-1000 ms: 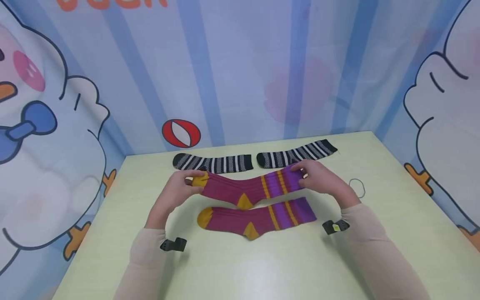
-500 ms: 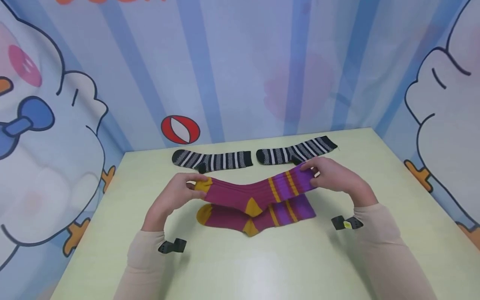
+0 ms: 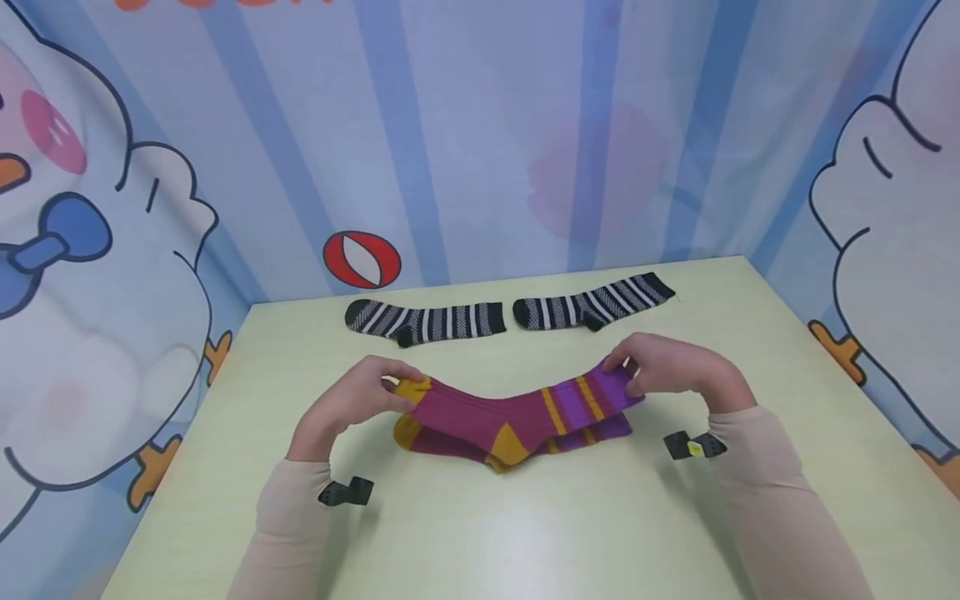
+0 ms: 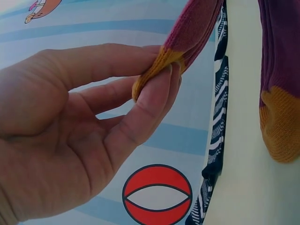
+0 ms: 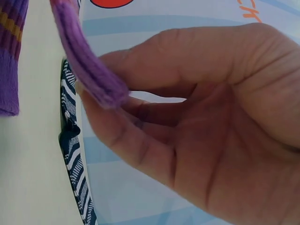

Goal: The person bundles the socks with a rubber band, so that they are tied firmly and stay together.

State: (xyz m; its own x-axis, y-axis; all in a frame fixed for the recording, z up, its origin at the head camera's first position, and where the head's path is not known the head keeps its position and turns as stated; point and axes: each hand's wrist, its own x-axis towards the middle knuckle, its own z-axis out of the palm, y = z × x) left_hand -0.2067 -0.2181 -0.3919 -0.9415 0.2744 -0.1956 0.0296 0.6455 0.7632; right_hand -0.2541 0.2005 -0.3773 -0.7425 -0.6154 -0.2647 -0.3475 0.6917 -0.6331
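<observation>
While the left hand [image 3: 360,402] pinched the yellow toe [image 3: 411,389] and the right hand [image 3: 666,365] the purple cuff [image 3: 611,387], head view showed the maroon sock [image 3: 472,417] sagging above a matching sock [image 3: 441,443] on the table [image 3: 517,533], contact unclear; two striped socks [image 3: 453,323] lay behind. Left wrist view: toe sat gripped between the fingers [image 4: 110,60]; right wrist view: cuff likewise.

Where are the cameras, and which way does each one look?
Head: on the person's head, looking forward and down at the table; both sleeves, the left hand and right hand show.
Left wrist: on that wrist, facing the left hand, which pinches the yellow toe of the upper sock.
Right wrist: on that wrist, facing the right hand, which pinches that sock's purple cuff.
Both wrist views share the upper sock and lower sock.
</observation>
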